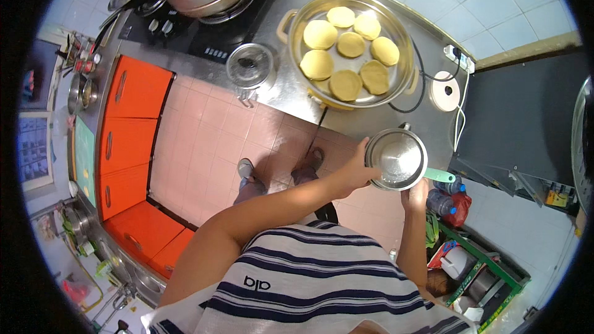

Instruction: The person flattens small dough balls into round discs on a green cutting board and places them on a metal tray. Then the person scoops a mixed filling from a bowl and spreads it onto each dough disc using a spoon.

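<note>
My left hand grips the left rim of a round stainless steel bowl, thumb over its edge. My right hand is at the bowl's lower right side, largely hidden beneath it and a mint-green handle that sticks out to the right. Whether the handle belongs to the bowl or to a utensil with it, I cannot tell. Beyond the bowl, a wide round metal pan with two side handles stands on the steel counter, holding several flat yellow dough rounds.
A glass jug with a lid stands near the counter's front edge. Back left, a steel steamer pot sits on the black gas hob. A white cable reel and a power strip with cords lie at right. A green rack stands lower right.
</note>
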